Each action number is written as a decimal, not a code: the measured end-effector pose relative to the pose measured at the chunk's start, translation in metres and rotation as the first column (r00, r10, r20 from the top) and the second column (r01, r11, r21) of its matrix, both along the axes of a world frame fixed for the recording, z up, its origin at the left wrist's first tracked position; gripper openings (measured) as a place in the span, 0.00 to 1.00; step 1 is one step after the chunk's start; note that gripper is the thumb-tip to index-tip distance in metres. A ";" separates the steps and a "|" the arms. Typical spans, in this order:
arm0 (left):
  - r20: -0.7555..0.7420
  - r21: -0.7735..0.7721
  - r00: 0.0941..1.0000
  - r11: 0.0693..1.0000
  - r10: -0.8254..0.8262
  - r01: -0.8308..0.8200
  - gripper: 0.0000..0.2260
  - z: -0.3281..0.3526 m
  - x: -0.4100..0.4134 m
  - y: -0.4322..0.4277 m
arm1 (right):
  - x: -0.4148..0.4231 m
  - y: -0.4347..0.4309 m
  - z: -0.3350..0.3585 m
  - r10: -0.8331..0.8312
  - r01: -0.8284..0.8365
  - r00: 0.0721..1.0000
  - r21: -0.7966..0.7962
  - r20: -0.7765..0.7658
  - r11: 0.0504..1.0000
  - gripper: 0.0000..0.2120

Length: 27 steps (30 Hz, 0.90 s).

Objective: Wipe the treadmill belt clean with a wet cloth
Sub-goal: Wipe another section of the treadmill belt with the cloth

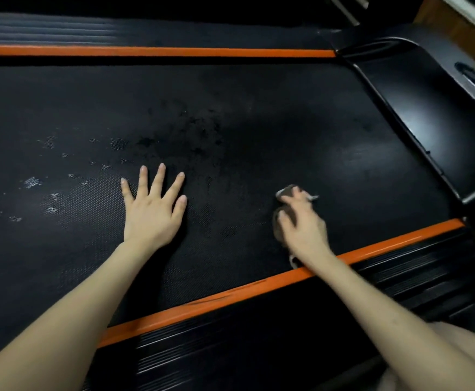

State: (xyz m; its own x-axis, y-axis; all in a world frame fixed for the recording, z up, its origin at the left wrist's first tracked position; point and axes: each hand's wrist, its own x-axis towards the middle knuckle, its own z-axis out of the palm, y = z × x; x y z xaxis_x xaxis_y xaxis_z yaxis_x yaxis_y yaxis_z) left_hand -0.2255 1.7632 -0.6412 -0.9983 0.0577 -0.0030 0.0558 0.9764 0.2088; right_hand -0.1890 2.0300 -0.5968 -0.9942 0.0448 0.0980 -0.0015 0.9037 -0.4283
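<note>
The black textured treadmill belt (230, 122) fills the view, with wet glints and dark damp patches across its left and middle. My left hand (153, 207) lies flat on the belt with its fingers spread. To its right, my right hand (301, 224) presses a small brownish wet cloth (285, 191) onto the belt, fingers curled over it. Most of the cloth is hidden under the hand, and the hand is motion-blurred.
Orange side strips run along the far edge (157, 51) and the near edge (259, 289) of the belt, with ribbed black foot rails (259, 334) outside them. The black motor cover (434, 117) closes the belt at the right. My knee (456, 359) shows at lower right.
</note>
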 end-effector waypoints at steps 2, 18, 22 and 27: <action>-0.030 0.090 0.999 0.995 0.032 -0.030 0.25 0.004 -0.003 -0.002 | 0.013 -0.046 -0.012 0.202 -0.202 0.979 -0.002 -0.006 0.979 0.17; -0.036 -0.068 0.990 0.988 0.140 -0.142 0.28 -0.005 -0.047 -0.043 | -0.074 -0.127 -0.021 0.387 -0.387 0.921 0.005 -0.040 0.922 0.19; -0.041 -0.072 0.990 0.988 0.137 -0.140 0.29 -0.006 -0.045 -0.044 | -0.039 -0.118 -0.023 0.714 -0.714 0.700 0.049 0.017 0.699 0.21; -0.059 -0.043 0.988 0.988 0.145 -0.148 0.27 -0.007 -0.046 -0.044 | -0.155 -0.086 -0.024 0.245 -0.245 0.970 0.032 0.008 0.969 0.19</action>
